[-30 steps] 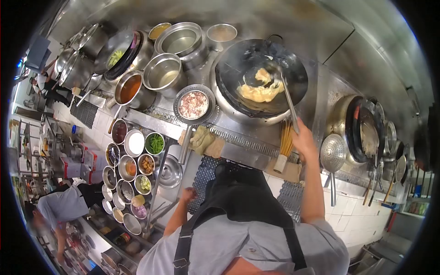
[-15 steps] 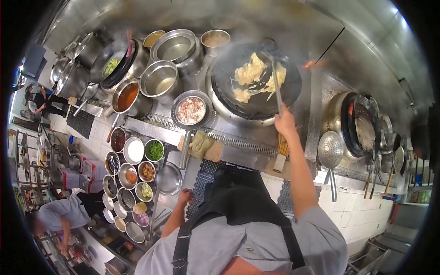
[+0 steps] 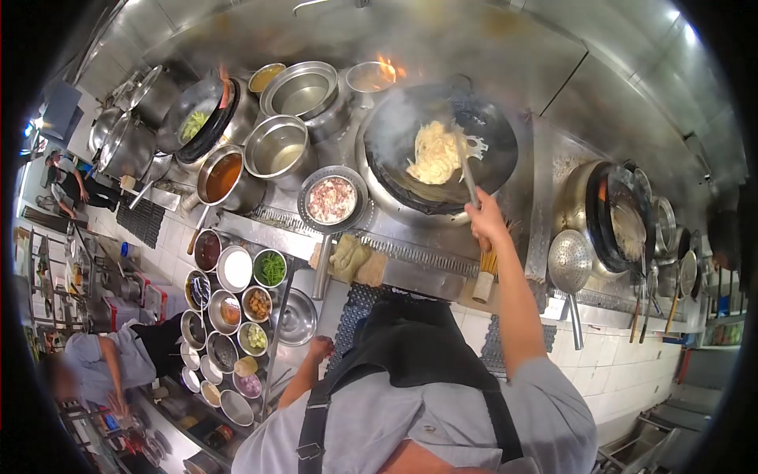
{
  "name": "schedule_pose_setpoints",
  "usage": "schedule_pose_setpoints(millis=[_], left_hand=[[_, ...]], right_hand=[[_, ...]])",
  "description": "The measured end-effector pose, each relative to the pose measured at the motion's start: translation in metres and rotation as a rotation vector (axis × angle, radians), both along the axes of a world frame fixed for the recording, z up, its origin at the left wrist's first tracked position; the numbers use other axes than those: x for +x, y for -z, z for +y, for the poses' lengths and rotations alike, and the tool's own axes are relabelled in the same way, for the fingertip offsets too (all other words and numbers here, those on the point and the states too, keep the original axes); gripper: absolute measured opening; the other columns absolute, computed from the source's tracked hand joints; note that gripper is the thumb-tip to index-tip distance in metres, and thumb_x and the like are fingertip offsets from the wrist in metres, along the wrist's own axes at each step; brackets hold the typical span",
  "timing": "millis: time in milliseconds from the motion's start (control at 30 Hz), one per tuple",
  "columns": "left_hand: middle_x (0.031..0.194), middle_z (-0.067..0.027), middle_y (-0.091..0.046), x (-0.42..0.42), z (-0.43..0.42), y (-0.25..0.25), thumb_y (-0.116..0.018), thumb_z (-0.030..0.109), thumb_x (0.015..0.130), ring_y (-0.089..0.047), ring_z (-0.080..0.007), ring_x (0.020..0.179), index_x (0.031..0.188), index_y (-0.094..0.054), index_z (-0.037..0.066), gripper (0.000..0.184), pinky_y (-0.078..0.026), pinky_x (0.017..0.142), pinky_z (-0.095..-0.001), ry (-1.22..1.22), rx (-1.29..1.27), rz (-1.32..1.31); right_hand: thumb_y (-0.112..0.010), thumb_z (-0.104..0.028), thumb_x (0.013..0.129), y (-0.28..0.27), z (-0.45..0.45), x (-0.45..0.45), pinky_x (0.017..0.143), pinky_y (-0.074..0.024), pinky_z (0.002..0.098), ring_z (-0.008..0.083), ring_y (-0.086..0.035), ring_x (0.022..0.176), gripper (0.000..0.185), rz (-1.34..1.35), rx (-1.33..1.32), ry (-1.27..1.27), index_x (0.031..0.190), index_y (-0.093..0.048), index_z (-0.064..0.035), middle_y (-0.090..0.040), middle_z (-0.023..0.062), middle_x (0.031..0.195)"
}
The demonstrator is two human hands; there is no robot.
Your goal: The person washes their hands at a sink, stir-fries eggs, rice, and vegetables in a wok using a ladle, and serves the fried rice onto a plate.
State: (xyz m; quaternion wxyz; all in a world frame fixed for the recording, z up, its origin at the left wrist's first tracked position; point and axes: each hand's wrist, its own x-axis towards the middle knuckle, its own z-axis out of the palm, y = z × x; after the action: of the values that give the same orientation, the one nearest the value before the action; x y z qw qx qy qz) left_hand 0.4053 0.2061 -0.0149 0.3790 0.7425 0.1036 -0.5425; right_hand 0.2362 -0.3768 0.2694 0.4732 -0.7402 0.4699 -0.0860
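Observation:
My right hand (image 3: pixel 488 220) is closed round the handle of a long metal utensil (image 3: pixel 467 175), whose far end lies among pale yellow egg-like food (image 3: pixel 435 154) in a large black wok (image 3: pixel 496 162). Smoke rises at the wok's left side. My left hand (image 3: pixel 320 347) hangs low beside my apron, its fingers curled, too small to tell whether they hold anything. Left of the wok, a strainer (image 3: pixel 362 207) bears a bowl of raw-looking sliced meat (image 3: pixel 332 199). A bundle of thin sticks (image 3: pixel 489 262) rests below the wok, near my right forearm.
Flames (image 3: pixel 386 69) show behind the wok. Metal pots (image 3: pixel 278 148) and a pot of red-brown liquid (image 3: pixel 221 177) stand left. Ingredient bowls (image 3: pixel 271 268) fill the lower left. A perforated ladle (image 3: pixel 569 261) lies right, near another wok (image 3: pixel 629 225). Two people (image 3: pixel 106 359) (image 3: pixel 71 186) are at left.
The yellow food has been gathered into one mound from separate pieces. My right hand has moved slightly left and down from its earlier position. Flames now show behind the wok.

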Motion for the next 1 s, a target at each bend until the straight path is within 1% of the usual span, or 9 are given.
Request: schedule_pose_setpoints(millis=[100,233,367,467,567,700,733,833,1000], left_hand=[[0.072,-0.0099,-0.065,-0.002,0.005,0.007,-0.058,0.016,0.093,-0.066,-0.0201,0.056,0.103,-0.059,0.002,0.017,-0.05,0.043,-0.0307,-0.012,-0.027,0.029],[0.072,-0.0095,-0.063,0.001,0.002,0.015,-0.057,0.018,0.095,-0.066,-0.0209,0.055,0.105,-0.058,0.001,0.02,-0.049,0.041,-0.0313,-0.159,-0.138,0.013],[0.071,-0.0096,-0.063,-0.001,0.012,0.038,-0.055,0.015,0.095,-0.067,-0.0218,0.056,0.106,-0.058,0.001,0.018,-0.05,0.041,-0.0317,-0.107,-0.195,0.057],[0.072,-0.0105,-0.063,0.006,0.011,0.066,-0.053,0.01,0.093,-0.067,-0.0224,0.056,0.106,-0.059,0.0,0.018,-0.05,0.041,-0.0315,0.018,-0.11,0.125],[0.075,-0.0114,-0.066,0.009,-0.023,0.032,-0.054,0.009,0.092,-0.068,-0.0219,0.057,0.105,-0.061,-0.001,0.018,-0.05,0.042,-0.0313,0.079,-0.106,0.006],[0.074,-0.0103,-0.067,0.007,-0.064,0.014,-0.058,0.014,0.092,-0.067,-0.0208,0.058,0.098,-0.063,-0.002,0.018,-0.05,0.044,-0.0311,0.088,-0.148,-0.059],[0.073,-0.0097,-0.067,0.003,-0.069,0.017,-0.058,0.015,0.092,-0.067,-0.0203,0.057,0.096,-0.064,-0.002,0.018,-0.05,0.045,-0.0309,0.088,-0.158,-0.042],[0.069,-0.0078,-0.065,-0.01,-0.097,0.015,-0.06,0.021,0.094,-0.065,-0.017,0.056,0.085,-0.067,0.002,0.023,-0.047,0.046,-0.0295,0.287,-0.131,-0.057],[0.066,-0.0059,-0.065,-0.027,-0.127,0.03,-0.061,0.026,0.094,-0.062,-0.0146,0.054,0.082,-0.069,0.003,0.027,-0.048,0.049,-0.0305,0.409,-0.282,-0.153]], right_hand=[[-0.063,-0.012,0.088,-0.055,0.042,-0.044,0.059,-0.0516,0.0348,0.0185,-0.06,0.059,0.064,-0.087,0.355,-0.14,0.148,-0.04,-0.0041,-0.062,0.0106,0.079],[-0.061,-0.01,0.088,-0.029,0.037,-0.12,0.056,-0.0491,0.032,0.0165,-0.058,0.058,0.063,-0.022,-0.433,-0.211,0.147,-0.041,-0.0034,-0.06,0.0085,0.077],[-0.061,-0.009,0.089,0.029,0.015,-0.083,0.056,-0.0511,0.0349,0.0195,-0.06,0.057,0.058,0.067,-0.768,-0.001,0.144,-0.045,-0.0034,-0.061,0.0095,0.075],[-0.059,-0.009,0.092,-0.009,0.031,-0.035,0.045,-0.045,0.0328,0.0164,-0.054,0.049,0.052,-0.097,0.157,0.148,0.142,-0.046,-0.0045,-0.056,0.0056,0.069],[-0.056,-0.009,0.096,-0.021,0.043,-0.067,0.038,-0.0365,0.0295,0.0116,-0.046,0.043,0.046,-0.317,0.487,-0.008,0.141,-0.048,-0.0074,-0.05,0.001,0.066],[-0.062,-0.013,0.089,-0.021,0.026,-0.11,0.069,-0.0535,0.0406,0.0339,-0.069,0.076,0.059,-0.012,-0.271,-0.226,0.145,-0.045,-0.0101,-0.068,0.0211,0.087],[-0.064,-0.015,0.086,-0.058,0.033,-0.083,0.087,-0.0508,0.0417,0.0417,-0.066,0.1,0.059,0.172,-0.153,-0.107,0.142,-0.048,-0.0051,-0.067,0.0293,0.105],[-0.063,-0.015,0.086,-0.005,0.024,-0.029,0.086,-0.0508,0.044,0.0448,-0.064,0.1,0.056,0.144,-0.437,0.01,0.138,-0.05,0.0006,-0.065,0.0309,0.107],[-0.063,-0.015,0.086,-0.02,0.049,-0.052,0.085,-0.0494,0.0461,0.0459,-0.063,0.102,0.06,-0.018,-0.322,-0.213,0.141,-0.046,0.0027,-0.064,0.0326,0.106]])
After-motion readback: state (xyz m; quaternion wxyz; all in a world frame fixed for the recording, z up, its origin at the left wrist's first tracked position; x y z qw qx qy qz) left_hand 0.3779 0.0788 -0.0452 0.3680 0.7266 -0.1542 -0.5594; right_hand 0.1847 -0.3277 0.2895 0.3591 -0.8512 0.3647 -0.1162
